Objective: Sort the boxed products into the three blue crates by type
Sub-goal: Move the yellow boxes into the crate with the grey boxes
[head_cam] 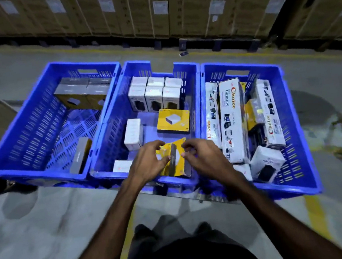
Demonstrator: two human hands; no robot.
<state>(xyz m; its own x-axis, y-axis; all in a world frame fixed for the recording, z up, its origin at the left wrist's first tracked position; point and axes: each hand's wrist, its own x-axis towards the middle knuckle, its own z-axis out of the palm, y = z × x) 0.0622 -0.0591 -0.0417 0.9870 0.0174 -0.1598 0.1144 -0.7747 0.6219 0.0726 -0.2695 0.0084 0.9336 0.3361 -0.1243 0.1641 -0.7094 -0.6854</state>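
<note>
**Yellow box held over the middle crate**

Three blue crates stand side by side on a grey concrete floor (35,212); the left crate (23,118) holds a cluster of grey-topped yellow boxes (83,93) against its far wall and one more grey and yellow box (81,155) leaning against its near right corner; the middle crate (110,124) has a block of white boxes (155,94) packed along the far wall, a single white box (133,134) lying nearer its left side, another white box (121,166) at the near left corner, and a flat yellow box (173,119) lying on the crate floor just in front of the block.

Above the near edge of the middle crate, the left hand (148,160) curls its fingers around the left side of a yellow box with a grey edge (173,161); the right hand (204,155) pinches the box's right side with bent fingers; the box is tilted and off the crate floor.

The right crate (295,156) is crowded with long white printed boxes (232,121), some upright and some leaning; a white box with a dark picture (266,163) lies in its near part; stacked brown cartons (149,8) line the far side of the floor.
</note>
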